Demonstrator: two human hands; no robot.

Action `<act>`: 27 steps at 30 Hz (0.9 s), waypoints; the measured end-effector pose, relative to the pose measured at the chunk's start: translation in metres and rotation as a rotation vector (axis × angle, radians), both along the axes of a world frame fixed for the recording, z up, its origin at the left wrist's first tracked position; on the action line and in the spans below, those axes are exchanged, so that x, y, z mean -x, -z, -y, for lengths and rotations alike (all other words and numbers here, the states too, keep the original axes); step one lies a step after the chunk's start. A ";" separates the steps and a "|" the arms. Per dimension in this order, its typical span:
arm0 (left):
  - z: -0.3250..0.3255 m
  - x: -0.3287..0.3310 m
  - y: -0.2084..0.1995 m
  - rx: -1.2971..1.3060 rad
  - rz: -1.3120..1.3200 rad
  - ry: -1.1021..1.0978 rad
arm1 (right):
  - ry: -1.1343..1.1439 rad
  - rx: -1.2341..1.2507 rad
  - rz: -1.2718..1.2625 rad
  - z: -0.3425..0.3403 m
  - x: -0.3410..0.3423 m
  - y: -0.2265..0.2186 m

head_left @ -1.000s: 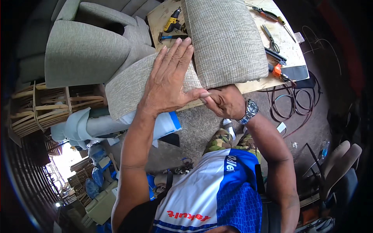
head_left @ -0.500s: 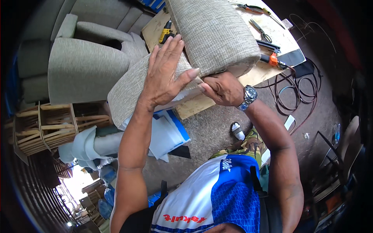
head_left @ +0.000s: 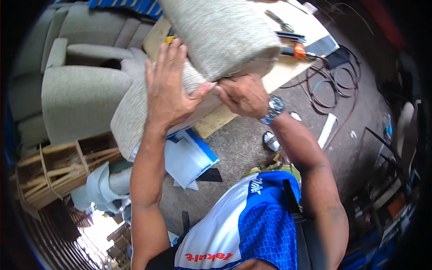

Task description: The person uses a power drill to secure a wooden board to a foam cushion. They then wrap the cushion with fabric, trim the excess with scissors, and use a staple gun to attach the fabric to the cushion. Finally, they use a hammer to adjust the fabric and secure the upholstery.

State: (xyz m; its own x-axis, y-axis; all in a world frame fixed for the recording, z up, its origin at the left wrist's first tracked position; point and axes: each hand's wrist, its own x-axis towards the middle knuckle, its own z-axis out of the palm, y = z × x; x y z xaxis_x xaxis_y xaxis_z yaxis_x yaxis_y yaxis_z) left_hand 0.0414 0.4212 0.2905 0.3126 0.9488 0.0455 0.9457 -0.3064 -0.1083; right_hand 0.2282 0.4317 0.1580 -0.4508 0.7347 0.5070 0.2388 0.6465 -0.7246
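A chair part (head_left: 225, 38) covered in grey-beige woven fabric lies on a plywood tabletop, with a rounded roll joining a flatter section. My left hand (head_left: 168, 92) rests flat on the flatter section, fingers spread and thumb pointing toward the seam. Close by on the right, my right hand (head_left: 246, 95) is closed at the lower edge of the roll, its thumb and fingers pinching the fabric edge by the seam. Its fingertips are partly hidden. A wristwatch (head_left: 273, 109) sits on the right wrist.
On the tabletop (head_left: 301, 67) lie scissors (head_left: 281, 21) and an orange-and-black air tool (head_left: 299, 50) with a coiled hose (head_left: 321, 96). A yellow tool (head_left: 169, 38) shows behind my left fingers. An upholstered armchair (head_left: 85, 96) and a bare wooden frame (head_left: 58, 168) stand at left.
The whole scene has shifted left in the picture. My left hand still lies on the fabric, now covering more of the yellow drill. My right hand stays at the seam, its fingers still curled.
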 end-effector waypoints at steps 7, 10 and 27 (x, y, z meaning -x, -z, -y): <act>-0.001 -0.005 0.003 0.004 -0.042 -0.010 | 0.026 0.036 -0.081 0.006 -0.013 0.015; 0.003 0.001 0.000 0.010 -0.080 -0.043 | 0.180 0.078 -0.358 0.013 -0.049 0.060; 0.006 -0.006 -0.001 0.085 -0.066 -0.107 | 0.267 0.404 1.067 -0.175 -0.124 0.294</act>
State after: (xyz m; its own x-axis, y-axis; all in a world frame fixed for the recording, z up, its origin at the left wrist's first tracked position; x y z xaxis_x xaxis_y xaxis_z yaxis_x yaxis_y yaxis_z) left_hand 0.0477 0.4157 0.2911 0.2089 0.9765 -0.0534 0.9651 -0.2147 -0.1497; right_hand 0.3519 0.6070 -0.1359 -0.3141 0.8913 -0.3269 0.9430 0.2531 -0.2159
